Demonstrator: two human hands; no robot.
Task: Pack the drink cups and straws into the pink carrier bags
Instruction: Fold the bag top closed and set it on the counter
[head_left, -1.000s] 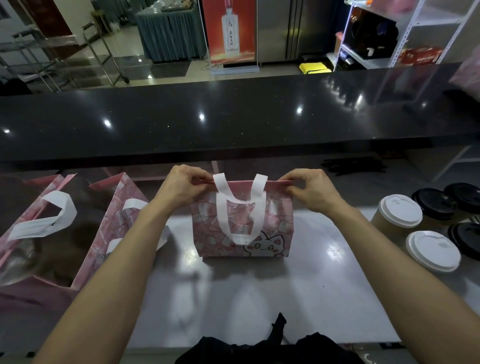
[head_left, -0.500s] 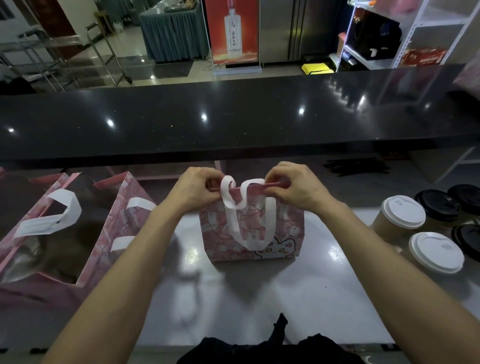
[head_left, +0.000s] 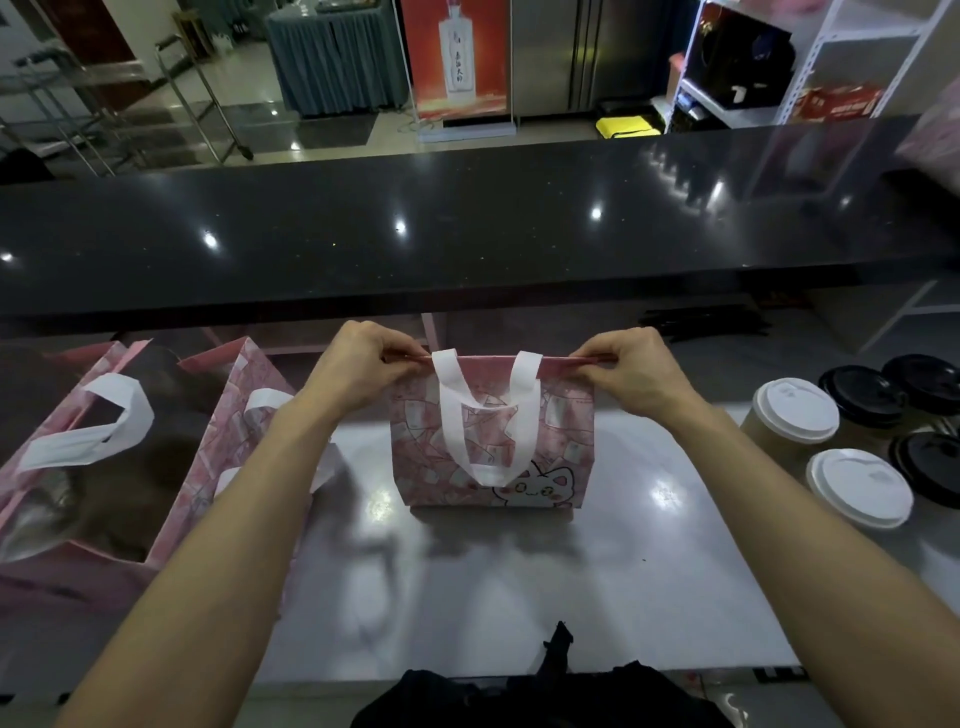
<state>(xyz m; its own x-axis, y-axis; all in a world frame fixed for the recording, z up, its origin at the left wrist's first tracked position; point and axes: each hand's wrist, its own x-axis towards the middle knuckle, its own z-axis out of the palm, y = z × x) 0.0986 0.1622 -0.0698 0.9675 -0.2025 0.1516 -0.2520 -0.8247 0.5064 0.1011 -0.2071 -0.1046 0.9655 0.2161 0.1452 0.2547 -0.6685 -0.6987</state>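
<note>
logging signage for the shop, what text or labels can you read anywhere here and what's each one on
Red poster behind the counter: Chinese characters run down the white bottle's label, too small to read.
Red box on the white shelf: pale lettering, too blurred to read.
Pink carrier bag pinched by both hands: only a cartoon cat face and a pattern, no words.
White cup lids: embossed marks, not legible.

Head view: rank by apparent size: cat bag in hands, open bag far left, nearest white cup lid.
1. open bag, though nearness inflates it
2. cat bag
3. white cup lid
</note>
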